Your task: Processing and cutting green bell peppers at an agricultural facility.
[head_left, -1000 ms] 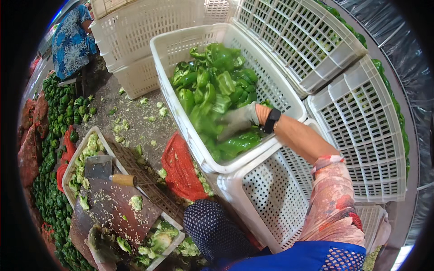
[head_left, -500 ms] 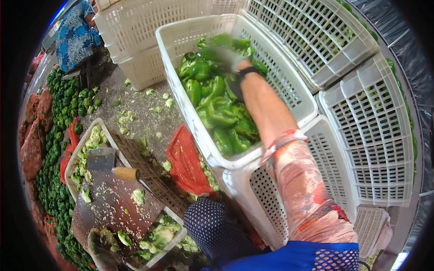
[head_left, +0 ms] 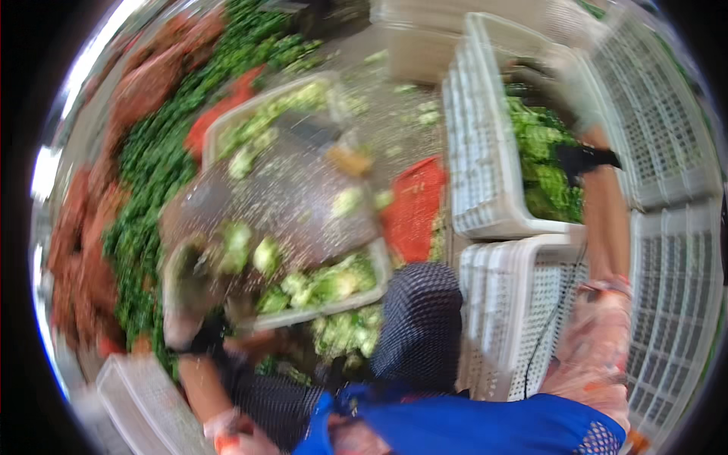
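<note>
My right hand [head_left: 557, 87], in a pale glove with a black band at the wrist, is over the far part of a white slatted crate [head_left: 485, 152] of cut green bell peppers [head_left: 550, 189]. Motion smears its fingers, so I cannot see what they hold. Gloved too, my left hand [head_left: 189, 277] is at the near-left corner of a brown cutting board [head_left: 205, 201], its fingers blurred. Pale green pepper cores [head_left: 235, 246] lie close to it. A cleaver with a wooden handle [head_left: 349, 161] rests at the board's far right. Neither hand touches the cleaver.
The board lies across a crate [head_left: 383, 265] of pepper cores. Whole green peppers [head_left: 155, 171] and red mesh sacks [head_left: 152, 80] line the left. A red cloth [head_left: 415, 208] lies between crates. More white crates [head_left: 671, 280] stand at the right.
The view has swung left, bringing the board towards the middle and the pepper crate to the right. My right hand is still over that crate; the cleaver keeps its place on the board.
</note>
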The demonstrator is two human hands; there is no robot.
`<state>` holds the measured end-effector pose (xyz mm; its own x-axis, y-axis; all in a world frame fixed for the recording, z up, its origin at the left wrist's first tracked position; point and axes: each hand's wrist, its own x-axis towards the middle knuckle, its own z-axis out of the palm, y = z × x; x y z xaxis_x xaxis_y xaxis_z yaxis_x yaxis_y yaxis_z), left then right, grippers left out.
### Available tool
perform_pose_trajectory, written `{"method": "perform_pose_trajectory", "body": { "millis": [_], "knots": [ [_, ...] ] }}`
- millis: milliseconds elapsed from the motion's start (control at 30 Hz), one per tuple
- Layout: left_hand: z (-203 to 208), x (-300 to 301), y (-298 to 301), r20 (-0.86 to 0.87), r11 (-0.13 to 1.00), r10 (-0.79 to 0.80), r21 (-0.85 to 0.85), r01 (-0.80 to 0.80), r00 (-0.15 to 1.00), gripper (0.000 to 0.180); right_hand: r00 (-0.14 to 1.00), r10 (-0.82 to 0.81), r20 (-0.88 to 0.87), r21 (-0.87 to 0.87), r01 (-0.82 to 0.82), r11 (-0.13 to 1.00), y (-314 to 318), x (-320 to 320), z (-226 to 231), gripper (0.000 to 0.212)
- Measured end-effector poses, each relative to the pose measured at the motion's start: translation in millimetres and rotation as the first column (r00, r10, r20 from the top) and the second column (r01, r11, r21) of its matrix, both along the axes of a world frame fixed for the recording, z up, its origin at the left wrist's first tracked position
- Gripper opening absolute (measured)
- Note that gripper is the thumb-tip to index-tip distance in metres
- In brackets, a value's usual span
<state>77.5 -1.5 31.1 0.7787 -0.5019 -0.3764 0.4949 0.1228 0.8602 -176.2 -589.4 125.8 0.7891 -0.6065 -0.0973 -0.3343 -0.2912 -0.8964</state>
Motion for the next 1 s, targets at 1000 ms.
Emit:
{"method": "perform_pose_trajectory", "body": {
  "millis": [1000],
  "knots": [
    [44, 7, 181, 0.323, 0.892, 0.345, -0.405, -0.201, 0.881, 0.046, 0.841, 0.538, -0.061, 0.241, -0.511, 0.825, 344, 157, -40, 0.057]
  ]
}}
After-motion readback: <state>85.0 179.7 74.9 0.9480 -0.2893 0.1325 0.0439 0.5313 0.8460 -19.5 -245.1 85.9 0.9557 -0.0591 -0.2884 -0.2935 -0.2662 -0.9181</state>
